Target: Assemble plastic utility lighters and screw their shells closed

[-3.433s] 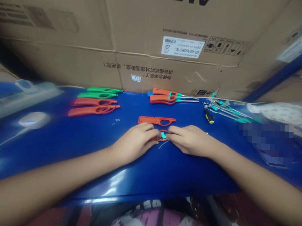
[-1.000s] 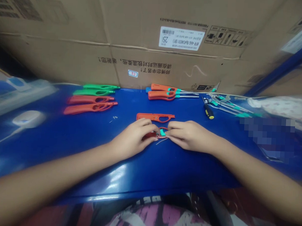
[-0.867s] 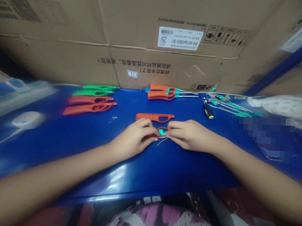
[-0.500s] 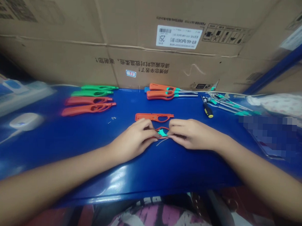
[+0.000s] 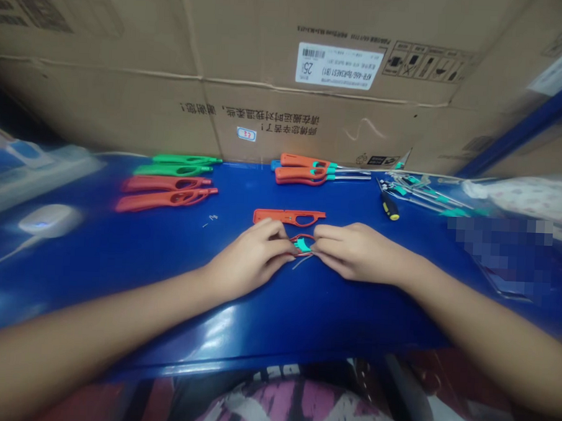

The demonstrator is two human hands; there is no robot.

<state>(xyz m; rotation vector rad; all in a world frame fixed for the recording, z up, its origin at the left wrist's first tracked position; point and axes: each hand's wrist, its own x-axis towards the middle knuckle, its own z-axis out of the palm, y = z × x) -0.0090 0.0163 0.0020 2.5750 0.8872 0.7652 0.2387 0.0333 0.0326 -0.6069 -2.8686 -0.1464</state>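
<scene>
An orange-red lighter shell half (image 5: 303,237) with a green trigger piece (image 5: 302,245) in it lies between my hands, just above the blue table. My left hand (image 5: 263,253) pinches its left end, and my right hand (image 5: 347,250) closes on its right end near the trigger. Fingers cover much of both ends. A thin wire (image 5: 301,261) sticks out below the shell. Right behind, another orange shell half (image 5: 290,218) lies on the table with its inner side up, close to my left knuckles.
At the back left lie green shells (image 5: 178,169) and red shells (image 5: 167,199). Assembled orange lighters (image 5: 301,174) rest against the cardboard (image 5: 248,97). On the right are metal lighter rods (image 5: 426,195), a black-yellow screwdriver (image 5: 390,207) and a blurred tablet-like object. Tiny screws (image 5: 210,218) lie left of centre.
My hands stay almost in the same place on the shell, with only slight finger movement. The camera view has shifted a little.
</scene>
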